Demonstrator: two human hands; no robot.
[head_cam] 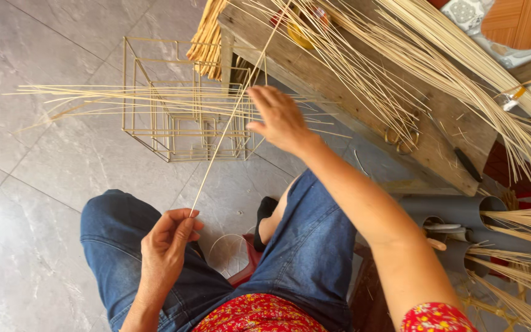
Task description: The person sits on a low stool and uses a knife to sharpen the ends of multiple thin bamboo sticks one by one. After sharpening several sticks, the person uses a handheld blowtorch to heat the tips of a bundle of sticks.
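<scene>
Looks like the sorting stage: the left hand (166, 246) pinches one thin bamboo stick (228, 123) at its lower end while the right hand (279, 118), fingers loosely spread and holding nothing, hovers over it near the wire frame (182, 104), so lining it up needs care.

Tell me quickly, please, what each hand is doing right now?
Left hand: closed, pinching the near end of a thin bamboo strip.
Right hand: partly open over a bundle of strips; whether it grips any cannot be told.
</scene>
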